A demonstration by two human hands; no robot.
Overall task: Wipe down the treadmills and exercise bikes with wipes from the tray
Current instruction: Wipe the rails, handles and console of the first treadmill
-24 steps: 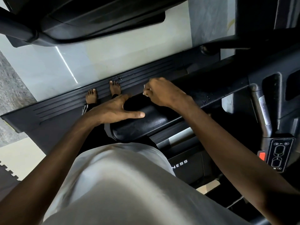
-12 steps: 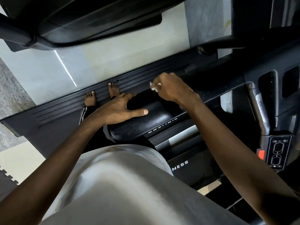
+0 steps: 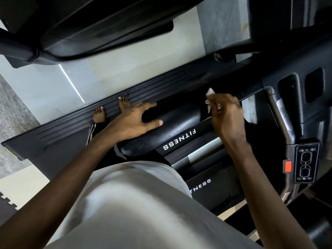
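Right hand (image 3: 226,115) pinches wipe (image 3: 209,91) at handrail (image 3: 179,128) end; left hand (image 3: 133,121) rests spread on it.

Gym floor, glossy and pale

Polished light tile floor (image 3: 53,90) carries a thin bright light reflection (image 3: 71,83); speckled grey flooring (image 3: 12,112) lies left, with a cream foam mat (image 3: 21,184) interlocking a dark puzzle mat (image 3: 5,207).

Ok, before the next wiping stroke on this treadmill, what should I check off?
1. Wipe held: ok, the right hand pinches the wipe.
2. Support: ok, the left hand rests open on the padded bar.
3. Wipe touching the treadmill: cannot tell, motion blur.
4. Button panel apart from both hands: ok.
5. Wipe clean enough: cannot tell.
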